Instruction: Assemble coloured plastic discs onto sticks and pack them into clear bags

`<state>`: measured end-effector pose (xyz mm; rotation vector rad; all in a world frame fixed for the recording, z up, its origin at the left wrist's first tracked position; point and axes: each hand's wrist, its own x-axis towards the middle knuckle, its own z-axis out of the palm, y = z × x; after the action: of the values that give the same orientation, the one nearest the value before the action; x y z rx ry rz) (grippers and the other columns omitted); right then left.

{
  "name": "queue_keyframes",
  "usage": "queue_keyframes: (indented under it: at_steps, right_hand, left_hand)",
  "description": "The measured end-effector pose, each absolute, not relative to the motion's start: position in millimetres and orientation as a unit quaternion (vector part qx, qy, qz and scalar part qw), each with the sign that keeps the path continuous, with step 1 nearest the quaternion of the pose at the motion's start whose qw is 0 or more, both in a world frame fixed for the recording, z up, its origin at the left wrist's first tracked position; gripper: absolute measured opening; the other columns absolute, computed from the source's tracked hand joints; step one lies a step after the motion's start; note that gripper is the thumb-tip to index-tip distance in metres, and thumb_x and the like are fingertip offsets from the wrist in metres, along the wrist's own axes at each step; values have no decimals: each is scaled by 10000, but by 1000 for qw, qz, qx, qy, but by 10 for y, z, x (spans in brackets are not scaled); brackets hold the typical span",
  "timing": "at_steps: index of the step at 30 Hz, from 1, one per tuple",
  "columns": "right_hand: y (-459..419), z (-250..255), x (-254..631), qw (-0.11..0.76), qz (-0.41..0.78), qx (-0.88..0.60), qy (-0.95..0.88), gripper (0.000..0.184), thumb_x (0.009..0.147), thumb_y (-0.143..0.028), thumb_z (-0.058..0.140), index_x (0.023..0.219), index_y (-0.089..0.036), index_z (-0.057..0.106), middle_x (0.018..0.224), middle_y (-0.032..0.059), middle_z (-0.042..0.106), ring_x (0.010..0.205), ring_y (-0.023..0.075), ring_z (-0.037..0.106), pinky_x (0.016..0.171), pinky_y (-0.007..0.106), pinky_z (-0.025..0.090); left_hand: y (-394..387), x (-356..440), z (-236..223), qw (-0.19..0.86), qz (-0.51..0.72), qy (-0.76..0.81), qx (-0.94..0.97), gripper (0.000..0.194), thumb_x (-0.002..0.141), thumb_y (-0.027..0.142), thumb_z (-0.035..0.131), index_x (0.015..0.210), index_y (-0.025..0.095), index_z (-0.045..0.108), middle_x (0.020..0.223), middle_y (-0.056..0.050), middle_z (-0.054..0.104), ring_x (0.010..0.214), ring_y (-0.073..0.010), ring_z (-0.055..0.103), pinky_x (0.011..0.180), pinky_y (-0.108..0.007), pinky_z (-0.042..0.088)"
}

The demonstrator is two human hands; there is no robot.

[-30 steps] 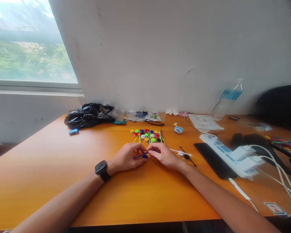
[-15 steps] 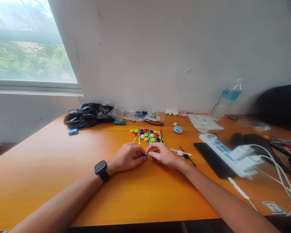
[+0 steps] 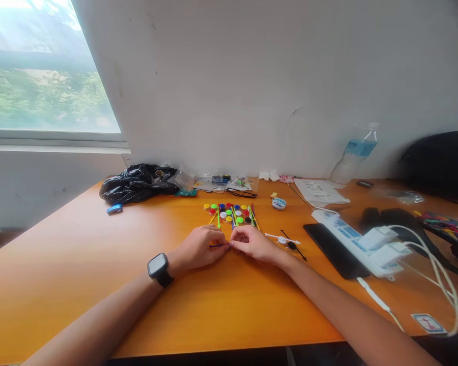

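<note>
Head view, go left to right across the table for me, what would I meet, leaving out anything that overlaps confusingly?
Small blue object, wristwatch, left hand, right hand, black disc, black phone, square sticker.

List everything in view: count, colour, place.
Stick: one, blue, centre
Discs: many, mixed, beyond stick
Arrows: several, mixed, among discs
Loose arrows: two, white and black, right
Tub: one, white, centre right
Flat slab: one, black, right
Power strip: one, white, right
Plugs: two, white, on strip
Bottle: one, clear, rear right
Packets: several, mixed, rear centre
Plastic bag: one, black, rear left
Small object: one, blue, near bag
Dark bag: one, black, right edge
Window: one, pale, upper left
Desk: one, orange, below
Watch: one, black, left wrist
Left hand: one, bare, holding stick
Right hand: one, bare, near stick
</note>
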<state>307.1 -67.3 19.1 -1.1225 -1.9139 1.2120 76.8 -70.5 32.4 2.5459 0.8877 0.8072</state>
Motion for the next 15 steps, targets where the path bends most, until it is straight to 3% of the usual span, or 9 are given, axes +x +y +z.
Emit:
queue_keyframes:
  at_steps: [15]
  right_hand:
    - [-637,158,3067,290,384,-440,-759,157,850,-304,727,769,-182,671,760,9,672,699,148,587,629,246,427]
  left_hand:
    - [-697,802,332,235,272,347,867,183,905,294,679,744,208,667,807,2,680,703,-146,589,652,-263,419]
